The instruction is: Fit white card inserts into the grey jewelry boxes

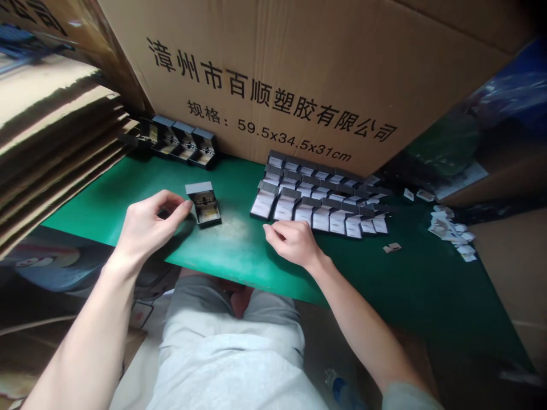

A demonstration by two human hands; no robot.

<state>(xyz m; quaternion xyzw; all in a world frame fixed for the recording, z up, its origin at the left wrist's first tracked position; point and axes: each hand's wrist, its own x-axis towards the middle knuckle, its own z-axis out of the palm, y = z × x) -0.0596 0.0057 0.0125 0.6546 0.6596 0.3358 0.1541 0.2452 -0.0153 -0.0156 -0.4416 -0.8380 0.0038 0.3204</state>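
A small open hinged box point(203, 206), dark with its lid raised, stands on the green tabletop; dark and gold-coloured details show inside it. Just left of it is my left hand point(149, 225), thumb and forefinger curled together at the box's edge. Whether they touch it, or pinch something small, is unclear. My right hand point(294, 239) hovers by the front left of the rows of open boxes with white inserts point(303, 212). Its fingers are curled into a closed pinch, and whatever lies in them is hidden.
Several open dark boxes point(183, 145) line the back left, beside stacked cardboard sheets point(55, 131). A large printed carton point(265, 62) walls off the back. Small white pieces point(447, 228) are heaped at the right, and two small pale pieces point(392, 248) lie nearer. The table's front edge point(239, 279) meets my lap.
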